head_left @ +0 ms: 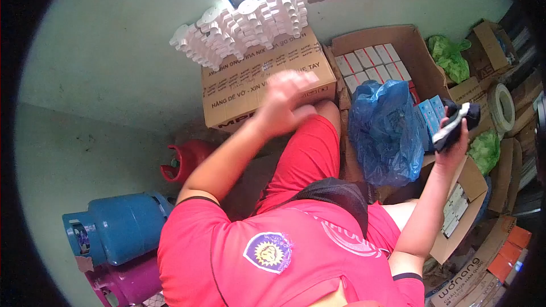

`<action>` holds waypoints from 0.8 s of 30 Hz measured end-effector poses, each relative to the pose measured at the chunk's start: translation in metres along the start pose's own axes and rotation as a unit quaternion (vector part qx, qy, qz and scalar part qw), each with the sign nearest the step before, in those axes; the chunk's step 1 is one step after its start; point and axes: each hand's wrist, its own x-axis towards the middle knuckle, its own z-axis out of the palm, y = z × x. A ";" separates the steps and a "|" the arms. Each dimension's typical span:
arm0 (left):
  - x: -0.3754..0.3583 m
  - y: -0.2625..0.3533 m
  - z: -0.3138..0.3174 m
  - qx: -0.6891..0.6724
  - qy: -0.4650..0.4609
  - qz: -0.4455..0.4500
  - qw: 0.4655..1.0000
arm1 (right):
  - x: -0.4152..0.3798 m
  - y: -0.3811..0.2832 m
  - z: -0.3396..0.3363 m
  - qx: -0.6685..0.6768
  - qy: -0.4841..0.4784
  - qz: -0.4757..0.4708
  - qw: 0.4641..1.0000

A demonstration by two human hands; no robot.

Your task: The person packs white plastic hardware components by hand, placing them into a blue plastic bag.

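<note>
Beside the crinkled blue plastic bag [385,131], the right hand [455,148] grips a black-and-white object [455,122]. Left of the bag: a red shirt [296,250] with a purple-and-yellow badge [268,252], a brown carton [264,77] printed in dark lettering, and blue [122,227], red [187,159] and magenta [128,284] gas cylinders.

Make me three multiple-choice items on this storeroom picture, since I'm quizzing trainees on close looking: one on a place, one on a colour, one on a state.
1. Where do the white plastic parts lie?
A. on the printed carton
B. inside the blue bag
C. on the gas cylinders

2. What colour is the cylinder at lower left?
A. green
B. blue
C. white

3. What does the right hand do?
A. hangs empty
B. rests on the bag
C. grips a black and white object

Answers: 1 A, they are heaped on its top; 2 B, its body is blue; 3 C, fingers wrap the object, raised.
</note>
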 end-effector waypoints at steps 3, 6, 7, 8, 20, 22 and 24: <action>-0.072 0.040 0.083 -0.127 -0.210 -0.035 0.969 | -0.010 -0.031 -0.018 -0.024 -0.042 -0.003 0.999; -0.104 0.071 0.106 -0.037 -0.320 0.032 0.946 | -0.005 -0.039 -0.068 -0.001 -0.046 -0.076 0.996; -0.101 0.068 0.112 -0.041 -0.375 0.044 0.925 | -0.011 -0.039 -0.064 0.007 -0.097 -0.070 0.993; -0.101 0.063 0.119 -0.067 -0.348 0.020 0.935 | -0.019 -0.041 -0.060 -0.019 -0.135 -0.061 0.989; -0.051 0.016 0.176 -0.038 -0.286 -0.059 0.956 | -0.114 -0.135 -0.068 -0.292 0.071 -0.320 0.898; -0.043 0.014 0.185 -0.023 -0.271 -0.072 0.959 | -0.143 -0.156 -0.090 -0.173 -0.064 -0.183 0.966; -0.037 0.008 0.195 -0.016 -0.279 -0.077 0.957 | -0.175 -0.169 -0.105 -0.139 0.048 -0.137 0.980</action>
